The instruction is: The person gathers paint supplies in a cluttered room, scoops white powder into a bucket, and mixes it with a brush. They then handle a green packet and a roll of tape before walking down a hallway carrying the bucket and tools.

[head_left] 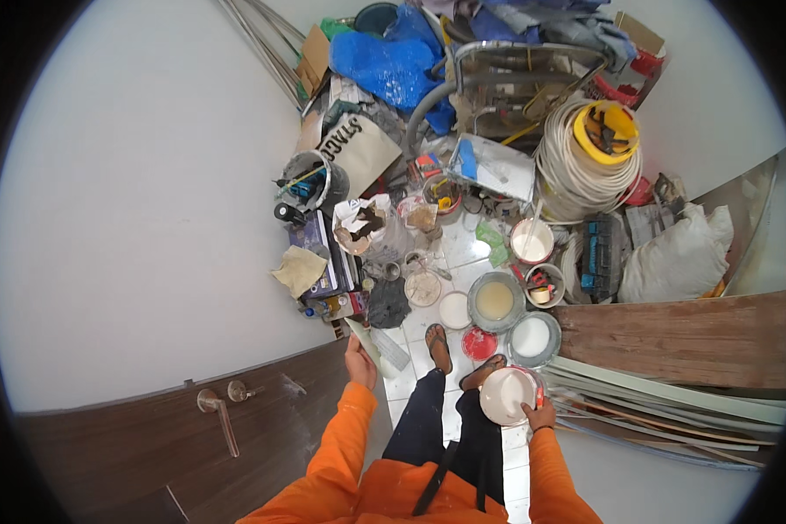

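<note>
One white bucket point(503, 397), its inside pale and smeared, is in front of the person's right leg, at the lower right of the floor strip. The right hand point(540, 412) holds it by the right side of the rim, thumb laid over the edge; that forearm, in an orange sleeve, comes almost straight up from the lower edge. The left arm reaches up and outward, slightly bent, bringing the left hand point(359, 365) against one pale flat piece point(366, 343) close to the dark brown door point(175, 445); whether its fingers close on the piece I cannot tell. Just beyond the bucket are two grey tubs, one with cloudy beige liquid point(496, 301) and one with white contents point(534, 340), and one red round lid point(480, 343) beside them. Two sandalled feet stand on the white tiles. Further out come one bucket of white material point(532, 240), one bucket holding tools point(545, 285), one black-and-blue case point(597, 256), one white sack point(679, 256) and one pale coil point(576, 179) with one yellow bucket point(606, 132) on top.
</note>
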Available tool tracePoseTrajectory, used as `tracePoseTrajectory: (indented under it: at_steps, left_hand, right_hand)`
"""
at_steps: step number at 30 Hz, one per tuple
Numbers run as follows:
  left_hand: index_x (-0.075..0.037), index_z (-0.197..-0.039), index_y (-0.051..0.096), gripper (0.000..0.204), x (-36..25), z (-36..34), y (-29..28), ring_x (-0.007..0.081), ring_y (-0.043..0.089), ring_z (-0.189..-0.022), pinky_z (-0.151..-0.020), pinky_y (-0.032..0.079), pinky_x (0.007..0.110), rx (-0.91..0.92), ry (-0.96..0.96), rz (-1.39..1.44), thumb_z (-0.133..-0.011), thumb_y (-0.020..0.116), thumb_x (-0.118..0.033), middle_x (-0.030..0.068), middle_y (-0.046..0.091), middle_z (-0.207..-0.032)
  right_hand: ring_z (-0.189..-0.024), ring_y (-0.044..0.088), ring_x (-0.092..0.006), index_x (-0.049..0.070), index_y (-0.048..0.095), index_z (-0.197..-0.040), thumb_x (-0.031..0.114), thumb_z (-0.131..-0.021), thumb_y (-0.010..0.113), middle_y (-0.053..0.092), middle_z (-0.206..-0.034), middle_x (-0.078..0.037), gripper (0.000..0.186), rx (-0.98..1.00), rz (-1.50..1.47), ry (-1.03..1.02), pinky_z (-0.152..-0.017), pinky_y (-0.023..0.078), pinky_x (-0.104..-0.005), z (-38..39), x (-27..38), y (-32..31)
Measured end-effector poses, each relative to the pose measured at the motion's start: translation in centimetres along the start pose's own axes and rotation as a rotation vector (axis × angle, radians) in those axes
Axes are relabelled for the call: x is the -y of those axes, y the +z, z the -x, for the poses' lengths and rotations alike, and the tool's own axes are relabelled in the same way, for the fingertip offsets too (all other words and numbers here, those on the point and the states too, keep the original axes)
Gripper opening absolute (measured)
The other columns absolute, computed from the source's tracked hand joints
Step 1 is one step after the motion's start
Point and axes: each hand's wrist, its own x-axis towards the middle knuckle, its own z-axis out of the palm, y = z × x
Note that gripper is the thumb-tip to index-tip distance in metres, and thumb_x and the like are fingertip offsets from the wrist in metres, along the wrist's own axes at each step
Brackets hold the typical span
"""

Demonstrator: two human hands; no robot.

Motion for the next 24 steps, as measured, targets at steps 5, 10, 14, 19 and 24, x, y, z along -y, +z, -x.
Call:
tracePoseTrajectory:
  at_steps: [5,10,14,19,24]
  left_hand:
    - [-0.005,-0.120,0.051,0.040,-3.1,3.9,13.8,0.0187,0.042,-0.067,-0.068,0.037,0.035,0.268,-0.246,0.464,-0.100,0.042,-0.039,0.0035,0.045,-0.084]
    - [-0.006,-0.122,0.051,0.041,-4.7,7.8,27.9,0.0174,0.039,-0.066,-0.065,0.033,0.034,0.419,-0.311,0.521,-0.099,0.045,-0.040,0.0035,0.045,-0.085]
    - [-0.005,-0.133,0.045,0.049,-3.3,9.4,32.4,0.0198,0.041,-0.081,-0.069,0.034,0.036,0.639,-0.202,0.673,-0.099,0.045,-0.041,0.0073,0.043,-0.103]
    - [-0.005,-0.131,0.045,0.047,-1.9,10.4,34.3,0.0202,0.040,-0.085,-0.070,0.036,0.036,0.694,-0.251,0.780,-0.099,0.047,-0.040,0.0081,0.041,-0.109]
    - [-0.008,-0.103,0.047,0.037,-2.3,10.1,34.3,0.0200,0.040,-0.075,-0.067,0.036,0.035,0.700,-0.436,0.661,-0.106,0.037,-0.043,0.0066,0.043,-0.096]
  right_hand:
    - [-0.098,0.066,-0.0439,-0.001,0.064,-0.111,0.043,-0.066,0.087,0.069,-0.099,-0.026,0.067,-0.048,-0.044,0.031,-0.086,0.052,-0.0493,1.4,-1.2,-2.5]
    - [-0.093,0.068,-0.0444,0.000,0.067,-0.106,0.045,-0.065,0.087,0.071,-0.098,-0.025,0.064,-0.133,-0.036,-0.010,-0.083,0.053,-0.0495,1.6,-3.1,-3.5]
    - [-0.093,0.068,-0.0446,0.001,0.068,-0.106,0.046,-0.064,0.087,0.071,-0.099,-0.025,0.065,-0.196,-0.072,0.099,-0.083,0.054,-0.0496,1.5,-4.4,-3.0]
    - [-0.098,0.068,-0.0427,0.001,0.067,-0.113,0.043,-0.065,0.087,0.071,-0.104,-0.025,0.067,-0.321,-0.237,0.129,-0.087,0.053,-0.0493,2.3,-4.3,-1.9]
    - [-0.102,0.068,-0.0410,0.002,0.067,-0.116,0.040,-0.066,0.087,0.071,-0.109,-0.023,0.067,-0.343,-0.420,0.197,-0.090,0.053,-0.0478,4.1,-2.6,-2.0]
